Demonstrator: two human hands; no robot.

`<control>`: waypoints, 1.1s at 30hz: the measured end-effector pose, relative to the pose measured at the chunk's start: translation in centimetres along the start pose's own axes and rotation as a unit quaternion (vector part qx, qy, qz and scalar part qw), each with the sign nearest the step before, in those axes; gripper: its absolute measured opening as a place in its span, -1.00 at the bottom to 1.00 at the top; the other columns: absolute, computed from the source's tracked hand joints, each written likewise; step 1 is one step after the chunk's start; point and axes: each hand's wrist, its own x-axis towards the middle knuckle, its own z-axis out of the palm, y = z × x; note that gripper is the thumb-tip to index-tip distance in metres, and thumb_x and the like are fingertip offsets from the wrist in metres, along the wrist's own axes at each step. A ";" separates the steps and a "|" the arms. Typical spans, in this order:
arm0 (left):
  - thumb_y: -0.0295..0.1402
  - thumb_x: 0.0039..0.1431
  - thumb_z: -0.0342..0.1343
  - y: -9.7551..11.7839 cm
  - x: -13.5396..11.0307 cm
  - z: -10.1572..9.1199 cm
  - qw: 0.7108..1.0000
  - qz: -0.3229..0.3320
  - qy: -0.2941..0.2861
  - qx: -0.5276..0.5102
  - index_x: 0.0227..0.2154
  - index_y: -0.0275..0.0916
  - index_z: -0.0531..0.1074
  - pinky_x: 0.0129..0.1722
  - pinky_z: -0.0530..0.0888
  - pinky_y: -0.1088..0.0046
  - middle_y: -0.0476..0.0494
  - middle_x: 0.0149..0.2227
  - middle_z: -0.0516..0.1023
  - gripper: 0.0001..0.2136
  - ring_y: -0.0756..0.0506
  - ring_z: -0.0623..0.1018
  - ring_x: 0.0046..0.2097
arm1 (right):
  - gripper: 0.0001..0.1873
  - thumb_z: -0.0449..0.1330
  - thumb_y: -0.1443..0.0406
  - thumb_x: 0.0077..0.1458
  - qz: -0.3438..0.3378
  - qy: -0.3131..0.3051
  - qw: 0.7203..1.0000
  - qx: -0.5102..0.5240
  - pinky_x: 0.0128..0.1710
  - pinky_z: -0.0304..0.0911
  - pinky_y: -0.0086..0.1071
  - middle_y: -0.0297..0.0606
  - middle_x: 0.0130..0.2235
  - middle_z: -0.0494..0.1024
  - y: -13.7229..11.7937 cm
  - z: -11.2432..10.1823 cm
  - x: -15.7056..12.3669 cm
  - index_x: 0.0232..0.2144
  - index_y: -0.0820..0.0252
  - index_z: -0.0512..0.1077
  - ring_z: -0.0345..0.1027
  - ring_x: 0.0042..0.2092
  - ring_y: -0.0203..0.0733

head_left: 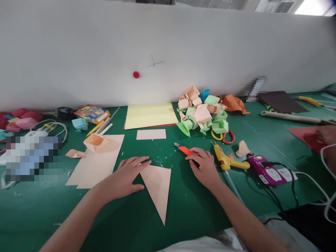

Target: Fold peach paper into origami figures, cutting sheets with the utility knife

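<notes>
Left hand (128, 176) pins triangle (157, 185) edge; right hand (203, 168) grasps cutter (184, 150).

Left hand (128, 175) flat on green table (189, 210), fingertips touching upper corner of peach paper triangle (158, 185). Right hand (203, 166) covers handle of orange utility knife (185, 150), blade end pointing left. Yellow glue gun (227, 161) just beside right hand. Pile of folded paper pieces (203, 113) behind, near wall.

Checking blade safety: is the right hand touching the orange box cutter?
Touching. The head view shows the right hand covering the orange box cutter at its rear end, no gap between them.
</notes>
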 end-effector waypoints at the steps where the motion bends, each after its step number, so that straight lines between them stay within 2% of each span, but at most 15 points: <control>1: -0.30 0.20 0.19 -0.1 0.2 0.0 1.000 -0.001 0.016 -0.003 0.35 0.07 0.20 0.29 0.25 -0.06 -0.15 0.40 0.21 -0.35 -0.37 0.23 0.38 | -0.74 0.14 0.39 0.17 0.005 0.002 1.000 -0.003 -0.09 0.21 -0.04 -0.22 0.07 0.51 0.0 0.0 0.0 -0.26 0.00 0.60 0.34 -0.10 0.00; 4: -0.37 0.29 0.04 -0.2 0.9 -0.1 0.999 0.003 0.042 -0.005 0.28 0.02 0.32 0.26 0.29 0.02 -0.18 0.29 0.38 -0.50 -0.31 0.38 0.28 | -0.74 0.14 0.39 0.17 0.014 0.008 1.000 -0.007 -0.10 0.20 -0.04 -0.24 0.06 0.52 0.0 -0.1 0.0 -0.26 -0.02 0.61 0.34 -0.11 0.00; 7: -0.40 0.31 -0.03 -0.3 1.2 -0.2 0.999 0.009 0.043 -0.003 0.28 0.05 0.32 0.24 0.31 0.04 -0.18 0.21 0.46 -0.51 -0.29 0.44 0.22 | -0.72 0.14 0.39 0.17 0.024 0.015 1.000 -0.008 -0.10 0.20 -0.05 -0.24 0.05 0.52 0.1 -0.1 0.1 -0.25 -0.03 0.62 0.34 -0.14 -0.03; 13: -0.44 0.31 -0.09 -0.9 1.2 0.6 0.995 0.018 0.098 0.004 0.21 0.06 0.40 0.21 0.34 0.15 -0.12 0.10 0.52 -0.53 -0.22 0.49 0.14 | -0.71 0.13 0.40 0.16 0.027 0.020 0.999 -0.003 -0.09 0.22 -0.04 -0.23 0.04 0.52 0.4 0.0 0.1 -0.26 -0.02 0.62 0.35 -0.17 -0.06; 17: -0.45 0.32 -0.13 -1.1 1.1 0.9 0.996 0.031 0.079 -0.002 0.21 0.00 0.41 0.18 0.37 0.19 -0.15 0.09 0.53 -0.52 -0.20 0.49 0.14 | -0.71 0.13 0.40 0.15 0.023 0.025 0.999 -0.007 -0.06 0.23 -0.02 -0.23 0.03 0.52 0.2 -0.1 0.1 -0.26 -0.02 0.62 0.34 -0.14 -0.03; 20: -0.42 0.29 -0.06 -1.2 0.9 0.8 0.996 0.024 0.085 -0.004 0.27 -0.01 0.35 0.20 0.38 0.19 -0.17 0.18 0.44 -0.50 -0.23 0.44 0.19 | -0.72 0.14 0.40 0.14 0.018 0.031 0.999 -0.012 -0.01 0.22 0.03 -0.22 0.04 0.52 0.0 -0.1 0.1 -0.26 -0.02 0.62 0.31 -0.05 0.05; 24: -0.33 0.25 0.08 -1.5 0.6 0.8 0.995 0.032 0.094 -0.008 0.16 0.00 0.47 0.27 0.33 0.11 -0.17 0.24 0.37 -0.58 -0.28 0.40 0.25 | -0.70 0.13 0.41 0.15 0.007 0.035 0.999 -0.014 0.06 0.19 0.07 -0.21 0.11 0.50 -0.1 -0.1 -0.1 -0.22 -0.01 0.61 0.26 0.08 0.11; 27: -0.26 0.24 0.15 -1.7 0.4 0.9 0.996 0.038 0.073 -0.026 0.15 0.03 0.48 0.28 0.32 0.07 -0.16 0.28 0.35 -0.59 -0.30 0.38 0.27 | -0.70 0.12 0.40 0.17 0.001 0.040 0.999 -0.016 0.08 0.17 0.08 -0.22 0.13 0.49 -0.1 -0.2 -0.1 -0.21 -0.01 0.60 0.24 0.09 0.11; 31: -0.11 0.15 0.27 -1.8 0.2 0.8 0.997 0.039 0.062 -0.029 0.18 0.06 0.45 0.27 0.34 0.04 -0.15 0.29 0.37 -0.49 -0.33 0.39 0.27 | -0.70 0.12 0.41 0.16 -0.010 0.038 0.999 -0.028 0.06 0.17 0.09 -0.25 0.13 0.49 -0.5 -0.4 -0.2 -0.21 -0.04 0.60 0.24 0.10 0.12; 33: -0.10 0.14 0.28 -1.8 0.1 0.8 0.997 0.040 0.061 -0.028 0.16 0.09 0.47 0.26 0.35 0.06 -0.12 0.28 0.38 -0.51 -0.32 0.41 0.26 | -0.70 0.12 0.40 0.17 -0.017 0.031 0.999 -0.037 0.04 0.18 0.08 -0.25 0.14 0.48 -0.7 -0.5 -0.3 -0.20 -0.04 0.59 0.23 0.11 0.13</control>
